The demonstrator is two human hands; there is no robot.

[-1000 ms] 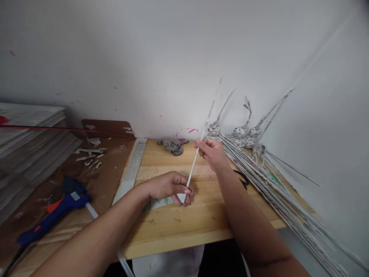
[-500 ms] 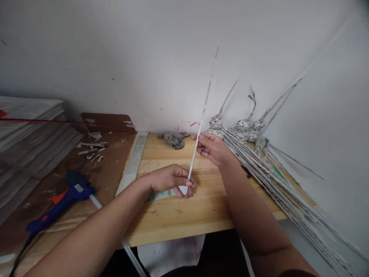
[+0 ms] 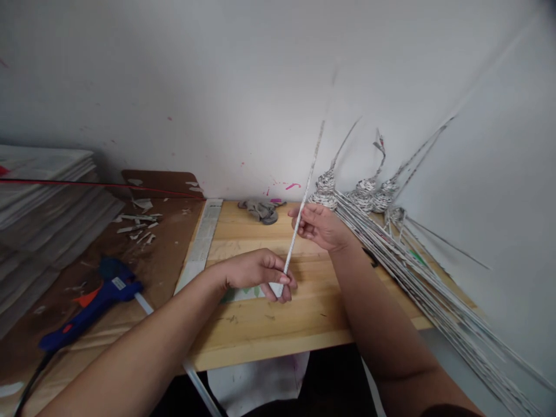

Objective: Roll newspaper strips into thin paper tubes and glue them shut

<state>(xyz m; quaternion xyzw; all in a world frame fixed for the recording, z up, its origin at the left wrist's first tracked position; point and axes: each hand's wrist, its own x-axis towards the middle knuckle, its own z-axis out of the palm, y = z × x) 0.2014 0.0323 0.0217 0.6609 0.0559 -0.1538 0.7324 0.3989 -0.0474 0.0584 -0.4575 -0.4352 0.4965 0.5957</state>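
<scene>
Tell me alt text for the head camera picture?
A left hand pinches a slanted, thin paper stick near its lower end, above a wooden table; the right hand touches it higher up. A blue glue gun lies left, a bundle of paper sticks right.

Craft workspace, blue glue gun, woven paper pieces, paper scraps, apparently stacked newspapers

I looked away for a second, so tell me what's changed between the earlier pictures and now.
The paper stick reaches higher against the wall, its tip blurred. The right hand has loosened its pinch; whether it touches the stick is unclear. The left hand still holds the stick's lower end. The blue glue gun, grey cloth and bundle of sticks stayed put.
</scene>
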